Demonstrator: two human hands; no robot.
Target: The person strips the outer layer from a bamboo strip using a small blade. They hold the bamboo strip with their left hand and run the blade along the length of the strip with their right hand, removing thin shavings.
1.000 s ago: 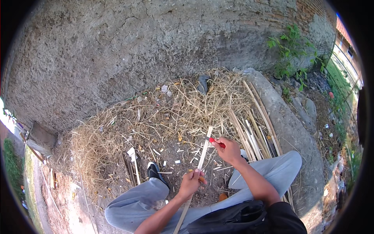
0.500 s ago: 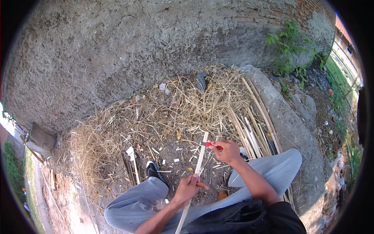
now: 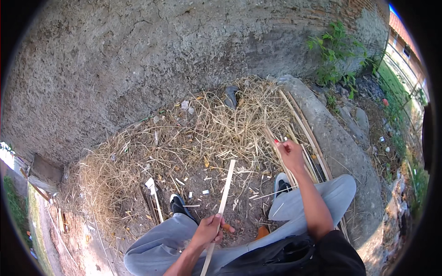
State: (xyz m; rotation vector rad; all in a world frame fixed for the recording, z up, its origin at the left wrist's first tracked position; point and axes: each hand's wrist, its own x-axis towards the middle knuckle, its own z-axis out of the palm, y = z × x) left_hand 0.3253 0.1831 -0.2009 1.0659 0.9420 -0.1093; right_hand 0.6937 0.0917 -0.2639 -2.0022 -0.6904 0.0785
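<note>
My left hand [image 3: 208, 231] is closed around a long, pale, flat strip of wood or bamboo [image 3: 225, 195], held low between my knees. The strip's far end points up and away, and its near end runs past my lap. To the right, my right hand [image 3: 291, 155] is closed in a pinch, raised above the bundle of strips. A small piece of a red-handled tool [image 3: 276, 141] shows at its fingertips; the rest is hidden by the hand. The right hand is apart from the pale strip.
Several wood strips [image 3: 304, 122] lie along a stone ledge [image 3: 343, 138] at right. Dry straw [image 3: 221, 122] and pale chips cover the ground before a rough wall [image 3: 161, 60]. A dark object [image 3: 231, 96] lies in the straw. My shoes [image 3: 179, 205] flank the chips.
My right hand has moved off the strip's far end, up and to the right, with the red-handled tool. My left hand and the strip have shifted slightly down and left.
</note>
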